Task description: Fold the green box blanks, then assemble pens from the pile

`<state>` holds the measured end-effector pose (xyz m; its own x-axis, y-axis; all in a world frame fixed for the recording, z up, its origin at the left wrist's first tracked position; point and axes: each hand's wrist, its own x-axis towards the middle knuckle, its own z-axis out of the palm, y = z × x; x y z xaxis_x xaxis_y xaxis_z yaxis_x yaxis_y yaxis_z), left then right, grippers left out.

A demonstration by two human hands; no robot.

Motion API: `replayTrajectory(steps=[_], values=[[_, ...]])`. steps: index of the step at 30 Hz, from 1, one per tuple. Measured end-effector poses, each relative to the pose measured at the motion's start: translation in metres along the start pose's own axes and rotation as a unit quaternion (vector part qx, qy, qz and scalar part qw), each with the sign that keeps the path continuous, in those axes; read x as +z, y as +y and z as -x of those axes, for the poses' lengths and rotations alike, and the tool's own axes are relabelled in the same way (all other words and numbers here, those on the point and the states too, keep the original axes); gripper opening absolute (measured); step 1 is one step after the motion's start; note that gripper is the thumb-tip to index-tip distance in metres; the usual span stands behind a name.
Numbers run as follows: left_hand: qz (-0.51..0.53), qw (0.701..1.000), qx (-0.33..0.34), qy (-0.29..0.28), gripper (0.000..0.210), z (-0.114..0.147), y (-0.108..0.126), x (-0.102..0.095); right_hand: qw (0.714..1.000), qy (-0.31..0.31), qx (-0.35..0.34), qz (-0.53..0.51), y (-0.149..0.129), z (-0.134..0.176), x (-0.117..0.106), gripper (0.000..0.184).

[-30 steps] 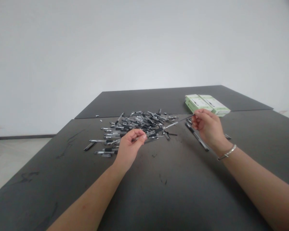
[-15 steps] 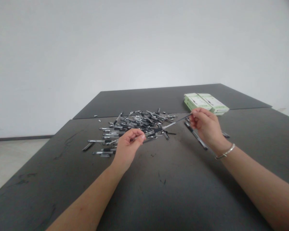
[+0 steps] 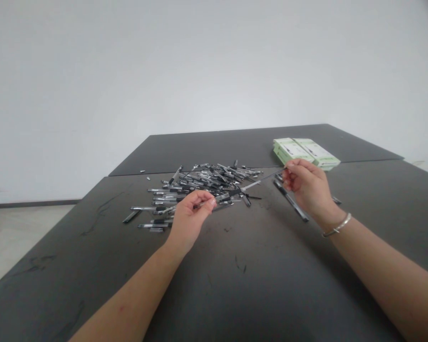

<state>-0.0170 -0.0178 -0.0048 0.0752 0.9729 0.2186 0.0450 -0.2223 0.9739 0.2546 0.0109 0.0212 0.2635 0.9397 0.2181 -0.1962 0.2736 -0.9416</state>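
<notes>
My left hand (image 3: 192, 216) pinches a clear pen barrel (image 3: 223, 196) with a black grip, which points up and to the right. A thin dark pen refill (image 3: 273, 174) runs out of the barrel's far end. At its other end, my right hand (image 3: 306, 185) holds the refill closed between thumb and fingertips. Barrel and refill lie in one line above the table. Behind them spreads a pile of clear and black pens (image 3: 199, 180). Below my right hand, a pen (image 3: 290, 202) lies on the table, partly covered by the hand.
Green and white boxes (image 3: 306, 152) are stacked at the back right of the dark table (image 3: 235, 285). Two small pen parts (image 3: 142, 171) lie left of the pile. A seam crosses the tabletop behind the pens. A pale wall (image 3: 214, 61) stands behind.
My right hand has shifted very slightly to the right, still holding the refill's end. My left hand and the barrel have hardly moved.
</notes>
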Motion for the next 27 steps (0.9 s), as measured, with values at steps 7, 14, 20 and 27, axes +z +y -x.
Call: replayTrajectory(steps=[7,14,20,27], values=[[0.008,1.0,0.001,-0.007,0.007,0.0,-0.0013,-0.0005,1.0,0.004,-0.001,-0.003,0.0015,0.0,-0.0005,0.006],[0.01,1.0,-0.003,-0.006,0.008,0.0003,-0.0006,-0.0005,1.0,0.001,0.002,-0.001,0.0018,-0.0001,-0.0005,0.007],[0.006,1.0,-0.002,-0.009,0.008,0.0001,0.0004,-0.0004,1.0,0.003,0.005,0.008,0.0012,0.0003,0.0001,0.009],[-0.006,1.0,-0.001,-0.006,0.009,0.0004,0.001,-0.0001,1.0,0.003,0.005,0.007,0.0002,0.001,0.0012,0.004]])
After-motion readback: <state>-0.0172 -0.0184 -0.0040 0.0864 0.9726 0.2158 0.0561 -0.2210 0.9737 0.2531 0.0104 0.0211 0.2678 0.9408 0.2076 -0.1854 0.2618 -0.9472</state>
